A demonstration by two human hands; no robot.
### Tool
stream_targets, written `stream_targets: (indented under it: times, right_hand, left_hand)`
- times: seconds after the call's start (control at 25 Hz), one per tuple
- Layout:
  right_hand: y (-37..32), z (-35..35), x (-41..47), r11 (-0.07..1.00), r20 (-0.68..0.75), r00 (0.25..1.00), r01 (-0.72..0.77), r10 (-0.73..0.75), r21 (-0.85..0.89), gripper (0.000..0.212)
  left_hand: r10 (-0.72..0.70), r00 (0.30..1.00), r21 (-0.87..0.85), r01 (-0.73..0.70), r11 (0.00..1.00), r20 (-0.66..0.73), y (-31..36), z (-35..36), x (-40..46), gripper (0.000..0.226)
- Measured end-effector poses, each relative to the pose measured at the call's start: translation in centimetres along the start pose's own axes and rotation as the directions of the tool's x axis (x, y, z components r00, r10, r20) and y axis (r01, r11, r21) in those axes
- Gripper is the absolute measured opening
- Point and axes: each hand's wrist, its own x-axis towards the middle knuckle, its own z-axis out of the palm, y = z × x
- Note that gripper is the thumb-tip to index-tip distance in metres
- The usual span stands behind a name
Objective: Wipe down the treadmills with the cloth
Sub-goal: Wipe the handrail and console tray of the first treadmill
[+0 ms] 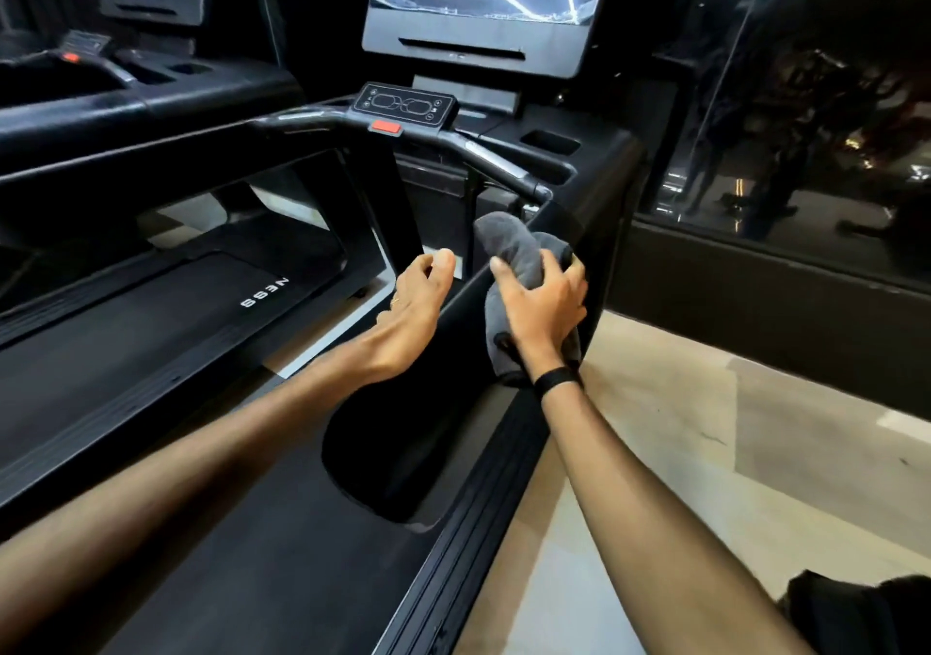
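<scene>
Grey cloth, frame centre: gripped under right hand against treadmill side rail, which runs up-frame toward console; left hand beside, loosely curled, empty.

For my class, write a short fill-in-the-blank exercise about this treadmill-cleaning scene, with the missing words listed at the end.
1. The right hand presses a ____ cloth against the treadmill's side rail.
2. The left hand holds ____.
3. The stop button under the control panel is ____.
4. A black band sits on the ____ wrist.

Missing words: grey; nothing; red; right
</scene>
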Motion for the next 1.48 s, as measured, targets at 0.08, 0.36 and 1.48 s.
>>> stream_targets:
  times: [0.08, 0.36, 1.48]
  right_hand:
    - [2.2, -0.3, -0.1, 0.942, -0.055, 0.970, -0.217, 0.238, 0.254, 0.062]
    - [0.9, -1.3, -15.0, 0.853, -0.158, 0.915, -0.270, 0.372, 0.447, 0.061]
    - [1.3, 1.0, 1.9, 1.000, -0.031, 1.000, -0.007, 0.007, 0.004, 0.051]
  left_hand:
    - [-0.019, 1.000, -0.091, 0.020, 0.996, 0.012, -0.2, -0.2, -0.5, 0.078]
    - [-0.020, 0.998, -0.092, 0.015, 0.996, -0.053, -1.2, 0.1, 0.2, 0.099]
    - [0.023, 0.965, -0.177, -0.071, 0.982, -0.260, -1.5, -0.1, 0.3, 0.054]
